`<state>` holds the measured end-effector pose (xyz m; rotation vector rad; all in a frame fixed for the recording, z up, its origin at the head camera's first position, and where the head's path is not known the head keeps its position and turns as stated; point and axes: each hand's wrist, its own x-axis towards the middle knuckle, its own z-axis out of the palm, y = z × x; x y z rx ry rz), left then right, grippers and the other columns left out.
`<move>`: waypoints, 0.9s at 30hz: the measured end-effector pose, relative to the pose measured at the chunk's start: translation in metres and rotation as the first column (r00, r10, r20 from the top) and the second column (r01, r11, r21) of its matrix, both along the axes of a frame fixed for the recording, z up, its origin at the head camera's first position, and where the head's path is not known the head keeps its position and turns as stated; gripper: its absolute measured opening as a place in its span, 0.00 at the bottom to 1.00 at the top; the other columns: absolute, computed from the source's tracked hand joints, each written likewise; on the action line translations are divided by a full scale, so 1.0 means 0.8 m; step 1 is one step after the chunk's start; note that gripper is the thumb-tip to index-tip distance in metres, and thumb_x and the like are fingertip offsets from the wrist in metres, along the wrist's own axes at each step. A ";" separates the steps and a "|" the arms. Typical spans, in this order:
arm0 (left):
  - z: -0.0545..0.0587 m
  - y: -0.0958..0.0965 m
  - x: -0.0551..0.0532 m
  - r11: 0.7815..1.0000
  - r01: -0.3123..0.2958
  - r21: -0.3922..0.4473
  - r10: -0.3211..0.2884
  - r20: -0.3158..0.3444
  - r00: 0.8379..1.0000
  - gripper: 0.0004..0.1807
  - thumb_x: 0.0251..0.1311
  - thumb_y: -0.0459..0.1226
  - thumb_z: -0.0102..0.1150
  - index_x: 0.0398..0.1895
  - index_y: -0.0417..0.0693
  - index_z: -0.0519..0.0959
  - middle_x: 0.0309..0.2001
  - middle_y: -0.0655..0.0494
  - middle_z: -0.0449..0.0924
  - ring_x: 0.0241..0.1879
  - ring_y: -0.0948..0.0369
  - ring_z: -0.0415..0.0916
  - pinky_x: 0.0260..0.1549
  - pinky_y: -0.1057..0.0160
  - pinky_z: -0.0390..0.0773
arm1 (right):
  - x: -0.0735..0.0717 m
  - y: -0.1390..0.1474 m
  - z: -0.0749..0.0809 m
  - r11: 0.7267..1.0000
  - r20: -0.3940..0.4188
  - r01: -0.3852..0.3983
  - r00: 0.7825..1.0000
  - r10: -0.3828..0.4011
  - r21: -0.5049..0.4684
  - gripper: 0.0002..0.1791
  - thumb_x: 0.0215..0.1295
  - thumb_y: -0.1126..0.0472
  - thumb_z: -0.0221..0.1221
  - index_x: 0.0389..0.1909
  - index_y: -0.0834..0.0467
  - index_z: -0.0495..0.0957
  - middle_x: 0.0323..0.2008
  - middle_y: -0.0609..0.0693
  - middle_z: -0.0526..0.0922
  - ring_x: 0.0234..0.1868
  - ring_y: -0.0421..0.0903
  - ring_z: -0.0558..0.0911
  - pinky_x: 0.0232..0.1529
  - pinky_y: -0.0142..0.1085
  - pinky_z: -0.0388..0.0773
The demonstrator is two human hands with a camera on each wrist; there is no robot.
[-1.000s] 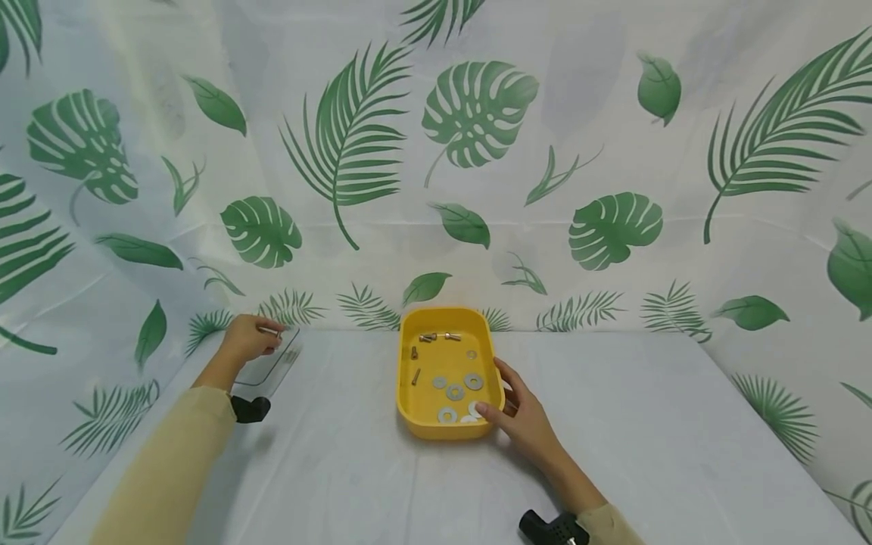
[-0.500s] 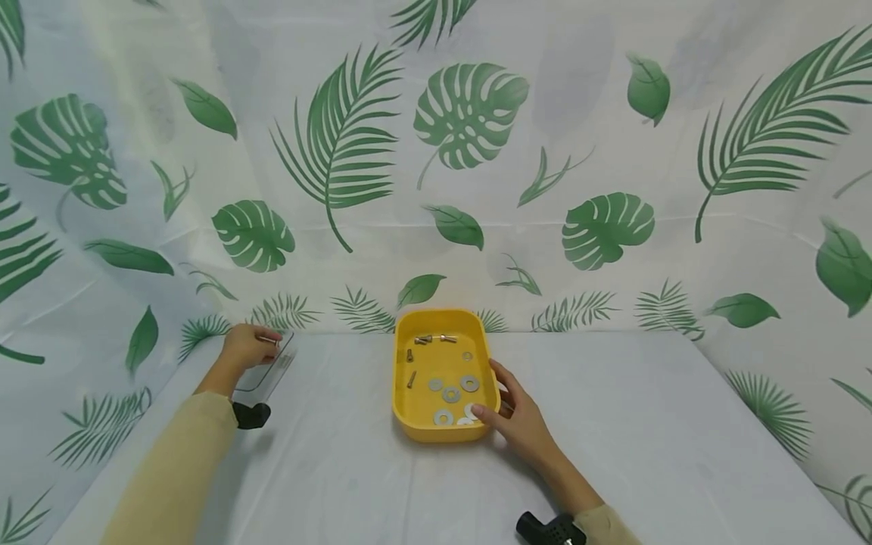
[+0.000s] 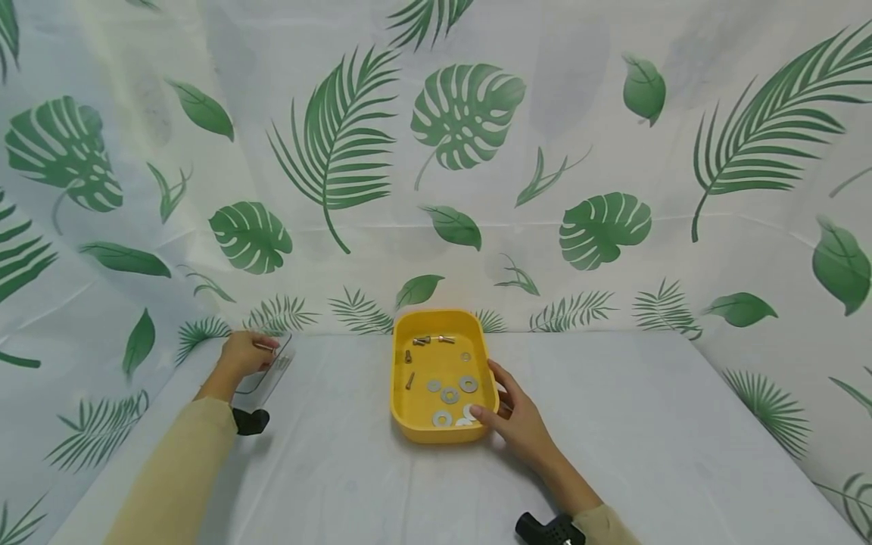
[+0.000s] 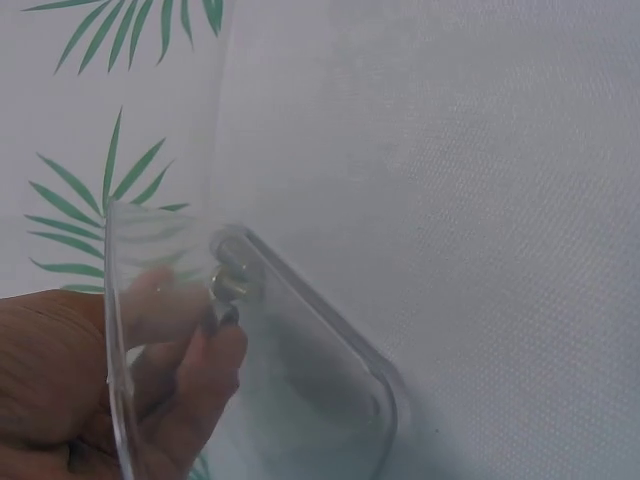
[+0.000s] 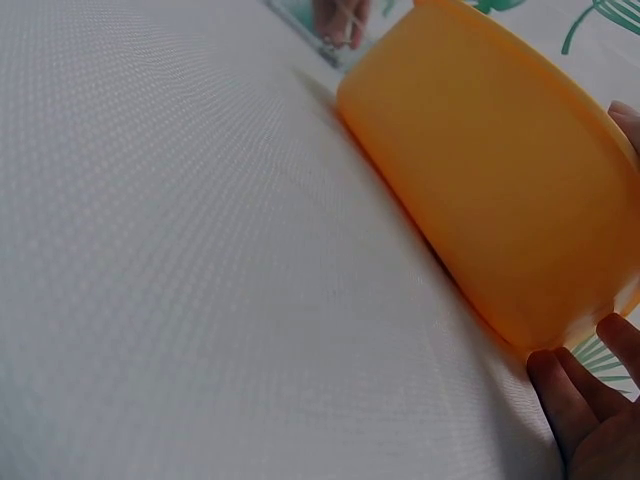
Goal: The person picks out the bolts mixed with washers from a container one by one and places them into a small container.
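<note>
My left hand [image 3: 241, 354] reaches into a clear plastic box [image 3: 278, 372] at the back left of the table. Through the box's see-through wall [image 4: 330, 340], the left wrist view shows a small shiny metal screw [image 4: 230, 287] pinched at the fingertips. Right of the middle, my right hand [image 3: 523, 420] holds a yellow tray [image 3: 424, 362] by its front right side, thumb over the rim and fingers along the outer wall. Several screws [image 3: 446, 340] lie toward the back and left of this tray. Flat metal washers [image 3: 450, 395] and some white ones lie toward its front.
A white cloth [image 3: 341, 469] covers the table. Behind and on both sides hangs a white backdrop with green leaf prints [image 3: 354, 136]. Black wrist cameras [image 3: 250, 421] are worn on both arms.
My left hand has lowered a little into the clear box, still pinching the screw. The right hand keeps its hold on the tray. The head view has shifted slightly.
</note>
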<state>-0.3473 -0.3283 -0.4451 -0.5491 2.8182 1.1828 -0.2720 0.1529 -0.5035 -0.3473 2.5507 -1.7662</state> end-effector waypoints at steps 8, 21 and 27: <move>-0.005 -0.002 0.004 0.995 0.021 -0.097 -0.022 -0.015 1.000 0.16 0.56 0.26 0.60 0.49 0.31 0.83 0.44 0.36 0.87 0.30 0.61 0.83 0.30 0.64 0.82 | 0.001 -0.002 0.003 1.000 -0.008 -0.006 1.000 0.006 -0.006 0.46 0.64 0.52 0.68 0.79 0.43 0.55 0.77 0.54 0.63 0.66 0.54 0.77 0.64 0.41 0.79; -0.007 -0.001 0.005 0.995 -0.005 -0.101 0.003 -0.020 1.000 0.15 0.57 0.27 0.61 0.48 0.32 0.84 0.47 0.35 0.86 0.33 0.58 0.83 0.31 0.63 0.81 | 0.002 -0.001 0.005 1.000 0.006 -0.019 1.000 0.019 -0.023 0.46 0.64 0.53 0.68 0.79 0.44 0.55 0.78 0.53 0.62 0.67 0.55 0.76 0.65 0.44 0.78; -0.008 -0.001 0.002 0.993 0.002 -0.119 -0.006 -0.032 0.999 0.15 0.55 0.27 0.61 0.47 0.32 0.85 0.44 0.38 0.88 0.31 0.59 0.82 0.28 0.65 0.80 | 0.002 0.000 0.003 0.999 0.008 -0.018 1.000 0.019 -0.026 0.46 0.63 0.53 0.68 0.79 0.44 0.55 0.78 0.53 0.63 0.67 0.55 0.77 0.64 0.44 0.78</move>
